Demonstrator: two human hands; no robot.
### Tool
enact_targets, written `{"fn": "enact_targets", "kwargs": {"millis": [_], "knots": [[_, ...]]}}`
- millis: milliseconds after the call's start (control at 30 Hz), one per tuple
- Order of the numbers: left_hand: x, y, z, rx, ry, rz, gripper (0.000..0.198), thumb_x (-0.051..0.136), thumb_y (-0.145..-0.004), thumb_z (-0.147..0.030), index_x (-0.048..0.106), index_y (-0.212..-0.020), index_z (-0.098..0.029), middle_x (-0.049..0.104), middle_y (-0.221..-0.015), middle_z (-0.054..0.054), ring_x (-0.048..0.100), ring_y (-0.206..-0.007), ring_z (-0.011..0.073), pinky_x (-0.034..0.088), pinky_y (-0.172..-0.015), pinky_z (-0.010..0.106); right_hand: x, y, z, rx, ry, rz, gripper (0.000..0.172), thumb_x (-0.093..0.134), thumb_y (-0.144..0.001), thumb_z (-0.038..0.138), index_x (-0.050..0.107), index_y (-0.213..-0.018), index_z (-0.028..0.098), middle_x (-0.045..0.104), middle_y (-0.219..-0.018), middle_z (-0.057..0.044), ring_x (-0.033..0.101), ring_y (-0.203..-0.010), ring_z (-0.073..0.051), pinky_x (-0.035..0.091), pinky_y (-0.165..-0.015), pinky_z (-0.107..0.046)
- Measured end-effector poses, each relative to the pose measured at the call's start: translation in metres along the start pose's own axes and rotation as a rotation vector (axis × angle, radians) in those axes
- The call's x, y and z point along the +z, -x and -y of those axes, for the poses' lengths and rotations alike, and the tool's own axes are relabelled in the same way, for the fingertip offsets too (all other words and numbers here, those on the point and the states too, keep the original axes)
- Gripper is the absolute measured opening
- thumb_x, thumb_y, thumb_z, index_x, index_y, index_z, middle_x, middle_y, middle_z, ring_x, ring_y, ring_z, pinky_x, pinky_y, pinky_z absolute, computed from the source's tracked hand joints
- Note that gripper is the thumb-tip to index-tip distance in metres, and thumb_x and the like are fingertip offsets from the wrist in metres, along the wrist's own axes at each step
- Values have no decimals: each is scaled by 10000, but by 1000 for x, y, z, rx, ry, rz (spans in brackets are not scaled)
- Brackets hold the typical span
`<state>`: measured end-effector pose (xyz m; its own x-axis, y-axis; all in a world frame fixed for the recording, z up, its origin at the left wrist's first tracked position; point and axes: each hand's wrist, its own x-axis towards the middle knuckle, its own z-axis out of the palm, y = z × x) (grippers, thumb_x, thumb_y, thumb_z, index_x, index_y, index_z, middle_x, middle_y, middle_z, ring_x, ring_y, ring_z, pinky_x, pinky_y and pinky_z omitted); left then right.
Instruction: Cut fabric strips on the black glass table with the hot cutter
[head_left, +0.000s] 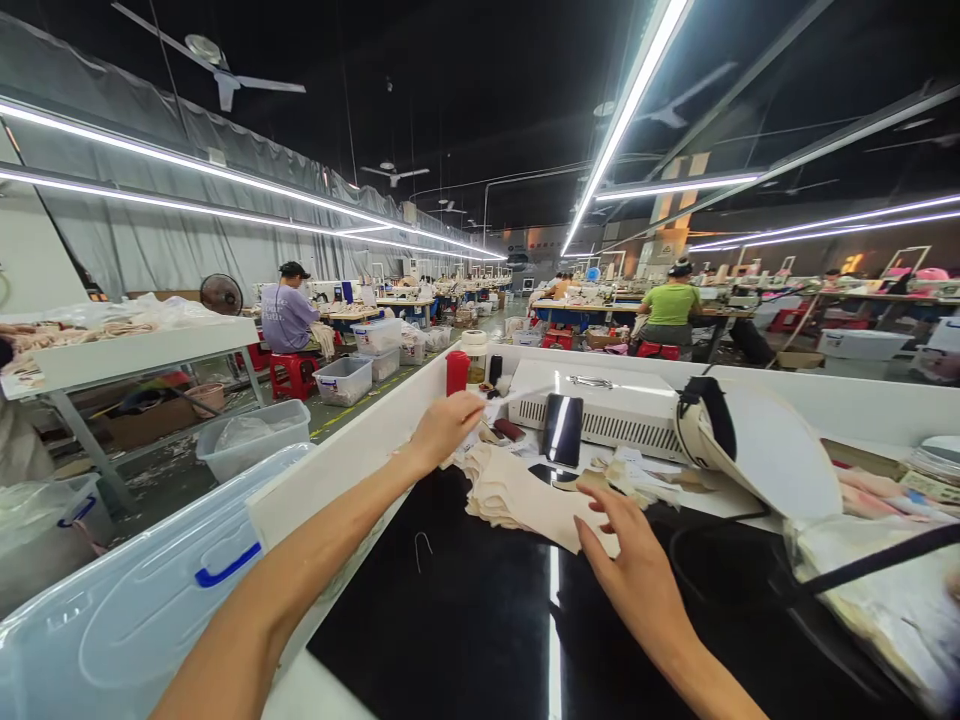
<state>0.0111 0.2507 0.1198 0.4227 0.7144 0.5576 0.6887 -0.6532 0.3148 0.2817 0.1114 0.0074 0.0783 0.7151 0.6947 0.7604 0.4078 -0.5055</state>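
My left hand (448, 432) is raised at the far left edge of the black glossy board (465, 630), its fingers closed in a pinch. A thin whitish streak shows by its fingertips; what it is I cannot make out. My right hand (634, 545) is open, fingers spread and slightly bent, over the right end of a cream fabric stack (517, 490). Whether its fingertips touch the fabric is unclear. The layered pieces have wavy left edges and lie on the board. Behind them a dark phone (562, 430) leans against a white vented box (600, 395).
A bent thin wire (424, 552) lies on the board. A red thread cone (457, 372) stands at the far left corner. On the right are a white curved panel (780, 450), a black cable and a plastic bag (877, 590). A lidded blue bin (172, 570) stands left.
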Motion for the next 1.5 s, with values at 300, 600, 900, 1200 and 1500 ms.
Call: {"fn": "enact_targets", "kwargs": {"millis": [300,600,900,1200,1500], "knots": [[47,13,-10,303,113,229,197,652,-1019,-171,821,-1098,-233,798,-1288,68,763,-1193,204,568,-1080,295,0,6,-11,-199,367,-32,462,447,-1067,298,539,-1515,228,680,-1446,-160,646,-1328,-360,505,-1141,-570],[49,28,12,334,118,344,219,631,-1025,-170,814,-1128,-233,793,-1305,72,747,-1234,212,551,-1128,319,44,12,-22,-217,406,162,476,548,-1060,365,594,-1523,265,690,-1509,-115,666,-1353,-342,552,-1114,-527],[39,38,17,282,121,369,216,625,-1032,-191,806,-1141,-235,778,-1345,67,730,-1264,216,534,-1144,331,64,26,-21,-206,497,234,422,603,-1056,373,671,-1462,282,711,-1490,-114,692,-1321,-355,583,-1065,-533],[-22,70,22,-27,-24,406,217,609,-1052,-221,801,-1152,-226,806,-1219,42,741,-1146,209,528,-1075,297,63,31,-27,-202,481,228,460,514,-1082,429,659,-1475,239,684,-1522,-130,653,-1349,-385,561,-1059,-561],[-70,111,55,-431,-327,445,323,691,-1058,-399,685,-1285,-169,700,-1296,99,711,-1115,251,623,-968,462,68,32,-35,-249,467,147,572,314,-1102,483,682,-1441,206,729,-1455,-140,672,-1301,-395,576,-1005,-568]]}}
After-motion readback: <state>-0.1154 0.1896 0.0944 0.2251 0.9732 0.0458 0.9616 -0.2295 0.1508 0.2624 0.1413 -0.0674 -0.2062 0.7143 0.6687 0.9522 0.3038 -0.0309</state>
